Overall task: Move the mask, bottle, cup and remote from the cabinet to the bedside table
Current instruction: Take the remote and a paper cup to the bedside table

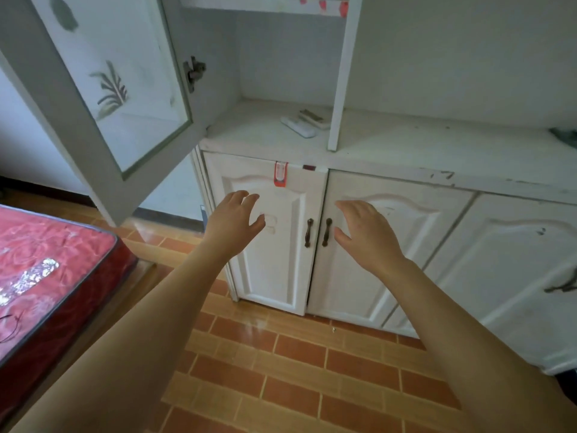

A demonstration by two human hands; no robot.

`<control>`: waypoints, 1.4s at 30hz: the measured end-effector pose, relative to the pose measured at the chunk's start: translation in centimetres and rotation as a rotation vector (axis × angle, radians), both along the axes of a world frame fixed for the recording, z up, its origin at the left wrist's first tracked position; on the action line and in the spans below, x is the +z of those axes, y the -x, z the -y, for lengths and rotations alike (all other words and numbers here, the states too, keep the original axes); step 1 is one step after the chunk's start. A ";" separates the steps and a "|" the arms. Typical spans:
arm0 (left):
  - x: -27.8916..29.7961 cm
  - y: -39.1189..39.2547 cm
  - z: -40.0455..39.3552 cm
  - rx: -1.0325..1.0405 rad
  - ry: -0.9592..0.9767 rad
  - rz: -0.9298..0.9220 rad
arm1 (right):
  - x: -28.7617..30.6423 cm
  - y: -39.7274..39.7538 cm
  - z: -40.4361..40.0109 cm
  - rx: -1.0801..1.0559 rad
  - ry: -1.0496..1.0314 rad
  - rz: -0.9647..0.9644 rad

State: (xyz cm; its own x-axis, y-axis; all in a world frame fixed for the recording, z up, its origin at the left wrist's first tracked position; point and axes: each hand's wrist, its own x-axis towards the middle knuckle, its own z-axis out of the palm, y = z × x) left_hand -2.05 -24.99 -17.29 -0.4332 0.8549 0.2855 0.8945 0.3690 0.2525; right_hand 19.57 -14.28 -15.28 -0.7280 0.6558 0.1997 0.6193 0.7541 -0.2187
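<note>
A white remote (298,126) lies on the shelf of the white cabinet (249,129), inside the open compartment, with a second flat remote-like object (313,117) just behind it. My left hand (234,218) and my right hand (367,231) are both raised in front of the lower cabinet doors, well below the shelf. Both hands hold nothing and their fingers are spread. No mask, bottle or cup shows in view.
The glass upper door (125,82) with a leaf print stands swung open to the left. Two lower doors carry dark handles (318,232). A red mattress (46,270) sits at the left. The floor (296,370) is orange tile. A dark object (565,135) lies at the shelf's far right.
</note>
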 end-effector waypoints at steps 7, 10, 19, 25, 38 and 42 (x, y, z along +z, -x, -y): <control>-0.4 5.2 -6.9 0.002 0.012 0.003 | 0.0 5.4 -6.6 0.017 0.014 -0.032; -0.5 7.3 -9.9 0.020 0.005 0.007 | 0.3 7.9 -9.5 0.061 0.009 -0.045; 2.0 13.6 -19.5 0.066 -0.082 -0.023 | 2.8 15.1 -18.3 0.205 -0.023 -0.113; 2.1 16.5 -21.9 0.087 -0.086 -0.007 | 3.0 18.6 -21.3 0.237 0.008 -0.121; 1.4 22.4 -26.1 0.006 0.116 0.051 | 1.2 24.9 -25.0 0.024 0.056 -0.107; 0.6 22.9 -27.2 -0.050 0.130 0.040 | 0.2 26.2 -25.9 -0.067 0.061 -0.097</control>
